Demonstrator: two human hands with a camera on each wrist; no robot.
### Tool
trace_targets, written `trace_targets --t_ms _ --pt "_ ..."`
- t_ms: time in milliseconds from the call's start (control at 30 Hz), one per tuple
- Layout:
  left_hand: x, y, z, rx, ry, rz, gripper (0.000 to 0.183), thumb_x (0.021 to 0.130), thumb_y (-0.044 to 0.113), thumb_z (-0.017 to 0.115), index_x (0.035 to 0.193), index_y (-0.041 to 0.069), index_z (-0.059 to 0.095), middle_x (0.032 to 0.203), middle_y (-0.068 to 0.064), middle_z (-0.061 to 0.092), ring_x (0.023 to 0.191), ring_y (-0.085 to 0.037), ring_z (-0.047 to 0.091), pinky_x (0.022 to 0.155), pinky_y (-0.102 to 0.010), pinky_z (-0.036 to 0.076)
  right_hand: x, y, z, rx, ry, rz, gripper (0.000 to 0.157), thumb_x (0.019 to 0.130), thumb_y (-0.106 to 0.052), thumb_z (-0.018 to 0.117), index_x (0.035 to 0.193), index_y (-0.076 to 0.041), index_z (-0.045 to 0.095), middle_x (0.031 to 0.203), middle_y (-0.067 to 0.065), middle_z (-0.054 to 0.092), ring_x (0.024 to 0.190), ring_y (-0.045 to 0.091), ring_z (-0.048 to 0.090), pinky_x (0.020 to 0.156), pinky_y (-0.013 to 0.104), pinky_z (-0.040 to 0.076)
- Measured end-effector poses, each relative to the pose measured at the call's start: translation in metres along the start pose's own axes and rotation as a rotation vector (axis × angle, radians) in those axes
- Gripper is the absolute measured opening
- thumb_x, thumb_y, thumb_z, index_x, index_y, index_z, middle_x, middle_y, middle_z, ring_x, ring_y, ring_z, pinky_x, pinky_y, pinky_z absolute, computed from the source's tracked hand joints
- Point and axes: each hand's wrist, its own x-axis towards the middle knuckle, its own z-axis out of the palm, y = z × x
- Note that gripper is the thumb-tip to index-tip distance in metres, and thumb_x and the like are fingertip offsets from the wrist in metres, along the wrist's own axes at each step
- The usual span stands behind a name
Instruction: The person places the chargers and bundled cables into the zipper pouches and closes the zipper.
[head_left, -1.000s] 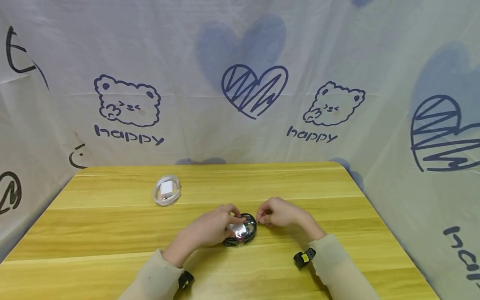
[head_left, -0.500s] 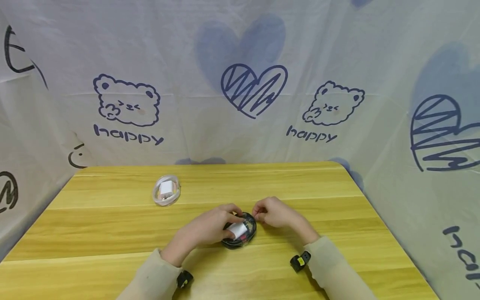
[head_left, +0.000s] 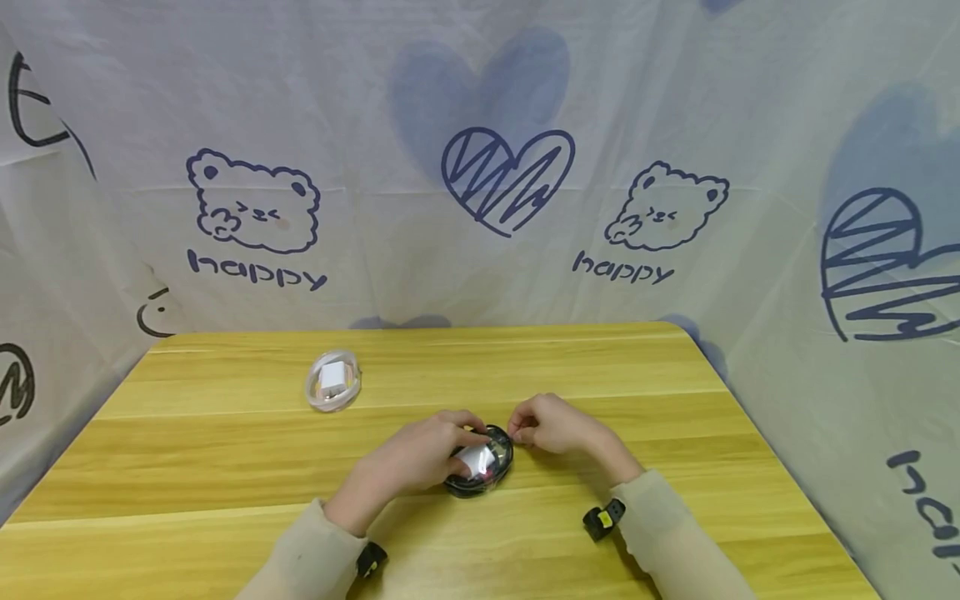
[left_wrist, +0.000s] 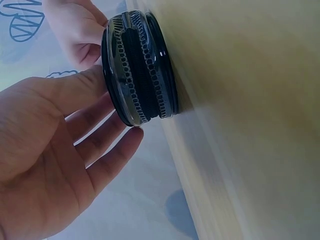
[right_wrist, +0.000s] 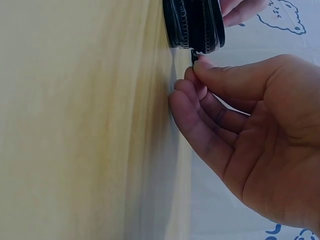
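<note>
A small round clear pouch with black trim lies on the table, a white block showing through its top. My left hand holds it from the left, thumb and fingers on its rim. In the left wrist view, a black zipper band runs round the side of the pouch between patterned edges. At the pouch's right side, my right hand pinches a small dark zipper pull between thumb and index finger, the other fingers curled. How far the zipper is undone is not visible.
Farther back on the left lies a similar round clear pouch with white trim, holding a white block. Behind the table's back edge hangs a pale cloth printed with hearts and bears. Black cameras sit on both wrists.
My right hand shifted slightly left along the pouch's edge, then a little back to the right. The pouch turned slightly under my left hand, which stays nearly in place.
</note>
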Motion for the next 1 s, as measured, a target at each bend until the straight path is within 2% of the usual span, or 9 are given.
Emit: trace_targets --t_ms 333,633,867,1000 --pt "-0.0002 0.0026 0.0009 0.01 -0.006 -0.035 0.043 0.088 0.016 0.084 0.129 0.008 0.074 0.137 -0.007 0.064 0.124 -0.027 0.063 0.095 -0.043 0.06 -0.0034 0.0017 -0.0055 0.02 -0.067 -0.011 0.014 0.101 -0.002 0.064 0.091 -0.007 0.073 0.075 0.0 0.065 0.065 0.009 0.056 0.058 0.021 0.047" --pt "0.0007 0.0041 -0.0003 0.018 -0.007 -0.022 0.043 0.088 0.016 0.084 0.129 0.007 0.074 0.137 -0.008 0.065 0.124 -0.028 0.063 0.096 -0.043 0.059 -0.0069 0.0035 -0.0096 0.061 -0.114 0.014 0.012 0.101 -0.002 0.064 0.093 -0.006 0.073 0.079 0.002 0.067 0.069 0.015 0.062 0.061 0.024 0.053" --pt "0.0007 0.0004 -0.0005 -0.036 0.0 -0.006 0.042 0.089 0.015 0.084 0.128 0.005 0.074 0.134 -0.01 0.065 0.121 -0.028 0.064 0.1 -0.042 0.057 -0.0054 0.001 -0.0071 0.052 -0.068 0.019 0.013 0.101 -0.001 0.063 0.093 -0.005 0.073 0.075 0.002 0.065 0.066 0.011 0.059 0.059 0.023 0.049" --pt "0.0003 -0.0022 -0.0015 -0.097 0.0 -0.009 0.042 0.089 0.018 0.085 0.126 0.003 0.074 0.13 -0.011 0.064 0.111 -0.024 0.066 0.093 -0.036 0.059 -0.0018 0.0008 -0.003 0.019 -0.001 0.007 0.013 0.1 -0.001 0.064 0.093 -0.007 0.074 0.076 0.0 0.066 0.066 0.008 0.056 0.06 0.022 0.048"
